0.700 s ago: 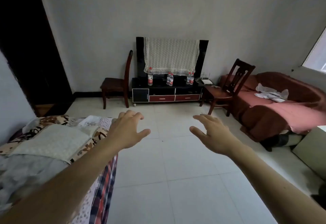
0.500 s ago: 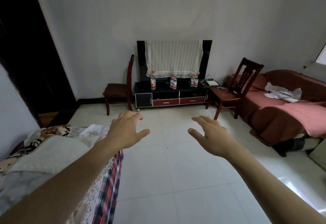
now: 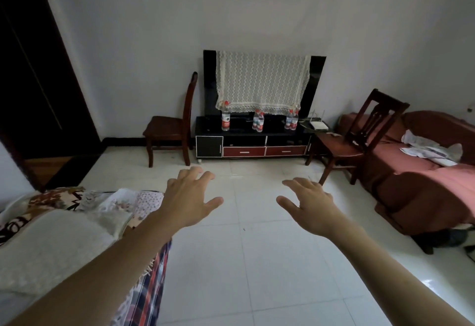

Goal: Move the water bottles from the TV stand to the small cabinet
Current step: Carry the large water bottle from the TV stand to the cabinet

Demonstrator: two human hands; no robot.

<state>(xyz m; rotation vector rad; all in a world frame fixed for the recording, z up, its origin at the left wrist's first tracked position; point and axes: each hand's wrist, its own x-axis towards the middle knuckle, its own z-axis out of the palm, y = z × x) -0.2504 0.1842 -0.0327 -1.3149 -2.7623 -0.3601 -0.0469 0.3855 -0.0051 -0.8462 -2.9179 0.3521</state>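
Several clear water bottles with red caps and red labels stand on a low black TV stand [image 3: 246,133] against the far wall: a tall single bottle [image 3: 225,116] at the left, a pair [image 3: 258,120] in the middle and another pair [image 3: 291,119] at the right. Behind them a TV [image 3: 210,84] is draped with a lace cloth. My left hand [image 3: 189,196] and my right hand [image 3: 309,203] reach forward over the white tile floor, fingers spread, holding nothing, well short of the stand. No small cabinet can be made out.
A dark wooden chair [image 3: 171,126] stands left of the stand, another chair [image 3: 357,137] at its right end. A red sofa [image 3: 421,171] with crumpled cloths fills the right side. A bed with patterned blankets [image 3: 64,225] lies at my left. A dark doorway [image 3: 33,81] opens far left.
The view has swung left and drawn nearer: the TV stand and bottles look larger and sit more to the right. Both hands stay spread in front of me.
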